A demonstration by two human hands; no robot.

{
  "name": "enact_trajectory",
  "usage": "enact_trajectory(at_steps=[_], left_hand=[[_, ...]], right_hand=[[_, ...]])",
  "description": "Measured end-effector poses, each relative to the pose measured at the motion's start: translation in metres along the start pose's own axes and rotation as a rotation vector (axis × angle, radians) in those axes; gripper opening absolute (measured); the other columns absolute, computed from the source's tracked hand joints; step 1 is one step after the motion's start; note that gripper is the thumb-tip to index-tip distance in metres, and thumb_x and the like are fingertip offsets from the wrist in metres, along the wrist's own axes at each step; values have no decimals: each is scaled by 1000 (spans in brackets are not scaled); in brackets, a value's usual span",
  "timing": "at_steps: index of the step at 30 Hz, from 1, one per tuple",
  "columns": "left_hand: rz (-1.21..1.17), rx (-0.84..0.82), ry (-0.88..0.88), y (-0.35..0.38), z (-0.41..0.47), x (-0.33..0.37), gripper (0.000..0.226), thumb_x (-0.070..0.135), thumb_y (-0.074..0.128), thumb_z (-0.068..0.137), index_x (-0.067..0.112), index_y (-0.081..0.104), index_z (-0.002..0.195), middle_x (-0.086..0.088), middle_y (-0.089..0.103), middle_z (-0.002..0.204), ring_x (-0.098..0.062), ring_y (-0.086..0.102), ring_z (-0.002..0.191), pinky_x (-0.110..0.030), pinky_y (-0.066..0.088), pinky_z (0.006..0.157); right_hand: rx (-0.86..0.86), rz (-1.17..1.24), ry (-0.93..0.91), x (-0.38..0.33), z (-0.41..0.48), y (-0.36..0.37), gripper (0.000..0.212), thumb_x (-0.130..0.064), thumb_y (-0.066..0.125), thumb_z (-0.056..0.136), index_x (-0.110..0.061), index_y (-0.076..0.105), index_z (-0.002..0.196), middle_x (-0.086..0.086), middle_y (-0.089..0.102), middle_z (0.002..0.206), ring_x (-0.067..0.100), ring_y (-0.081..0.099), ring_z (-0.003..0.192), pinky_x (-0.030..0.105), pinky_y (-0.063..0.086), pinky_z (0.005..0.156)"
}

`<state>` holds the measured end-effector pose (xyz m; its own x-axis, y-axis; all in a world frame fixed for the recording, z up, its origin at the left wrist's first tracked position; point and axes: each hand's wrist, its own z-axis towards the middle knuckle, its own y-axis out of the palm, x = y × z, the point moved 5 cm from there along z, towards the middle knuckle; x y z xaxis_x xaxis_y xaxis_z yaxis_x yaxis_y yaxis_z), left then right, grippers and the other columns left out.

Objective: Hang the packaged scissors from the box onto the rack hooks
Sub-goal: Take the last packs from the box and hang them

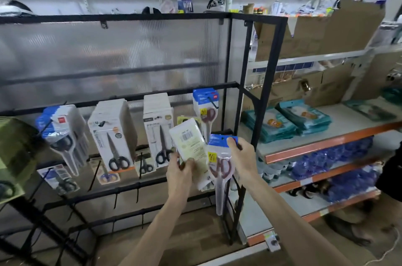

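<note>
gripping two loads: the left hand (180, 170) curls round the lower end of the yellow packs (189, 141) (barcode side to the camera; the number in the bundle cannot be told). the right hand (241, 152) pinches one blue pack (219, 170) by its header, thumb in front, scissors hanging down. both loads are held in front of the rack (239, 113), near its right post and just below the hung pack (205, 111), which sits on one hook (212, 101).

upper rail, four hanging groups: a blue stack (63, 128), a white stack (113, 135), a second white stack (158, 126) and the hung pack. lower rail, three small packs (144, 164), hanging apart from one another.

a ribbed translucent panel (108, 48) backs the rack. to the right stands a shelf (326, 146) with orange edges; two piles of teal packets (287, 122) lie on its top level. torn cardboard (315, 33) stands above.
</note>
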<state>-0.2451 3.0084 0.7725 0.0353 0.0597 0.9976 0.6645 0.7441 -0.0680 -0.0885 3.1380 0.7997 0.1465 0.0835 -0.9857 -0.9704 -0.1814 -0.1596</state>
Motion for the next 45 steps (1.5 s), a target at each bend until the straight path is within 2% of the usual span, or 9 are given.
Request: enact_trajectory(at_steps=[6,10,15,20,26,34,38,41,45], left_hand=[[-11,56,22,-6,17,-3,17,14,60,102,22,58,117,10,67,109,0,63,97,-23,52,74],[9,75,58,-1,24,2,19,11,61,100,18,57,118,15,67,108,13,65,84,-12,53,63],[51,111,63,9,36,1,19,14,63,99,16,58,118,13,68,111,5,67,93,-16,55,65],[79,150,54,19,45,1,17,9,61,99,14,59,116,14,67,109,15,64,88,-9,52,66],[120,197,67,25,49,3,18,6,61,98,12,60,115,9,69,111,12,64,93,-9,51,72],[109,182,61,27,42,15,19,13,63,99,14,59,118,10,69,114,8,66,93,-11,53,68],[122,178,42,21,36,19,15,13,64,98,21,59,110,9,70,111,6,67,92,-14,54,67],[141,178,20,16,32,16,20,13,65,97,28,57,107,19,67,108,15,65,88,-10,53,67],[118,229,-7,12,27,6,19,14,68,95,23,59,109,10,70,110,12,64,89,-10,50,69]], right_hand=[[-56,39,-75,-27,48,8,16,-20,57,100,-11,69,93,4,64,82,12,58,75,18,41,57],[-37,58,-127,-45,83,12,12,-15,56,101,-9,66,98,-1,65,83,-8,61,66,5,38,48],[-30,61,-148,-49,119,21,15,-15,58,99,-6,70,100,4,70,90,15,66,84,19,47,63],[-34,-34,-221,-42,133,28,16,-22,62,97,-12,74,99,0,73,89,16,68,85,37,57,74],[-16,-127,-336,-43,135,29,15,-16,63,97,-7,73,102,0,71,91,1,61,75,4,41,58],[-20,-348,-151,-56,184,55,32,-35,55,99,-12,71,83,7,67,83,26,63,82,27,35,61],[-44,-366,-14,-51,192,60,36,-37,58,98,-4,65,109,16,68,110,34,65,104,34,45,71],[14,-228,173,-31,164,61,59,-27,62,96,5,37,138,24,47,141,38,47,130,43,42,99],[-166,-48,108,3,86,70,31,-33,57,97,-8,50,115,6,61,106,30,60,103,33,46,73]])
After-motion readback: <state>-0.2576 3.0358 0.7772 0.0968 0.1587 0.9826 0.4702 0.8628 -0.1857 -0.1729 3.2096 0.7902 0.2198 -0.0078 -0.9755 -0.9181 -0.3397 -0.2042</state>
